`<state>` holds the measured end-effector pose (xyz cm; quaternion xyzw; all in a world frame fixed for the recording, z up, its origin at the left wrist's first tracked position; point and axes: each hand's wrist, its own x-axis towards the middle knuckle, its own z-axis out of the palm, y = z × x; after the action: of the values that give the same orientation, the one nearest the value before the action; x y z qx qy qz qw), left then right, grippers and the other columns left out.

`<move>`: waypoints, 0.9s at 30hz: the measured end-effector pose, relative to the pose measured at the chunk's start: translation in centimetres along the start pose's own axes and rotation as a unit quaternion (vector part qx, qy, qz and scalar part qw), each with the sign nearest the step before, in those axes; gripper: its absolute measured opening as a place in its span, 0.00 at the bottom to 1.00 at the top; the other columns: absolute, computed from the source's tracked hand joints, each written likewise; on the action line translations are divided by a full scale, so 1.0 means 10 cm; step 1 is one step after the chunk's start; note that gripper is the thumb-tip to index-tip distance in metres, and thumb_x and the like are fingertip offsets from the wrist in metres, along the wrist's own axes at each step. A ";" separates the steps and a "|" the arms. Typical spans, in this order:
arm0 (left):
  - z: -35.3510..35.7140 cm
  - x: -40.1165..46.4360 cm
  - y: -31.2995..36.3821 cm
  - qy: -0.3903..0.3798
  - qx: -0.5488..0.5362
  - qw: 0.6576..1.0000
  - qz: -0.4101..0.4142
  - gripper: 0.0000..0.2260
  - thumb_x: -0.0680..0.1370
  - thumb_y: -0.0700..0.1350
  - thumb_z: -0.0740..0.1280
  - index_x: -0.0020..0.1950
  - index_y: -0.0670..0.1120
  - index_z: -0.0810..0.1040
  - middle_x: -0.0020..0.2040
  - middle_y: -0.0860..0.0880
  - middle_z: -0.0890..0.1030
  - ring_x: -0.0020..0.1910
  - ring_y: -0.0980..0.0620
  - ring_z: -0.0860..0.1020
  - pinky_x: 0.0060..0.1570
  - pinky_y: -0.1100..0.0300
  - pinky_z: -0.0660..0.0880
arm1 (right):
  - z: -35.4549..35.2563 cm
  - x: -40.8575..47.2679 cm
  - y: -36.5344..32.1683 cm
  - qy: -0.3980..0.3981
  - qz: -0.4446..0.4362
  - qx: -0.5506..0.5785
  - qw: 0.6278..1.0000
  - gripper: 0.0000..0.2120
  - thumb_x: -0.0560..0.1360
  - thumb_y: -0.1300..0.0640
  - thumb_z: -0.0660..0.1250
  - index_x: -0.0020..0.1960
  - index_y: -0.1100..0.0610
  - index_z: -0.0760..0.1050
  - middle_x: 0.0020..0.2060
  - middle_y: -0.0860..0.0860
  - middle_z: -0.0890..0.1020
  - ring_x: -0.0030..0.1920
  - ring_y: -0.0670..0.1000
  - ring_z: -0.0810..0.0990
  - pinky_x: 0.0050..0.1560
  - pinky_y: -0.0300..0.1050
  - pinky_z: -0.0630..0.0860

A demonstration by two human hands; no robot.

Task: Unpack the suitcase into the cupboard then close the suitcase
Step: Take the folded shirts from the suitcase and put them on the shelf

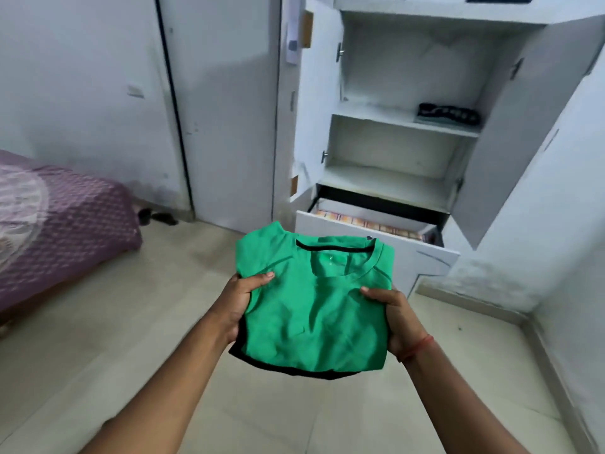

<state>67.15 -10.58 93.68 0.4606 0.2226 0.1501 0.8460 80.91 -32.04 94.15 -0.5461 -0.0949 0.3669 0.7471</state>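
Left hand (240,303) and right hand (397,317) grip opposite side edges of a folded green T-shirt (316,309), thumbs on top, fingers beneath, presumably to keep the fold flat during carrying. Ahead of the hands stands the open cupboard (402,124); a dark folded garment (447,114) lies on an upper shelf, an open drawer (376,229) just beyond the shirt. Bed (62,217) to the left; suitcase not in view

A folded green T-shirt (316,309) with black collar trim, black fabric showing beneath it, sits at frame centre. At upper right the white cupboard (397,124) stands open, holding a dark folded garment (448,113) on its upper shelf.
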 end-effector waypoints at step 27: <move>2.27 5.56 1.67 -0.170 0.121 0.975 0.075 0.16 0.71 0.28 0.68 0.57 0.37 0.78 0.48 0.40 0.85 0.43 0.43 0.84 0.37 0.53 0.81 | -1.29 4.40 -2.92 0.112 -0.188 0.044 0.975 0.26 0.63 0.67 0.68 0.62 0.64 0.73 0.50 0.62 0.83 0.46 0.63 0.83 0.43 0.56 0.81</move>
<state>125.63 7.66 105.33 0.5936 0.0567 0.1046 0.7959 132.26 -16.86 103.66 -0.5223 -0.0956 0.1603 0.8321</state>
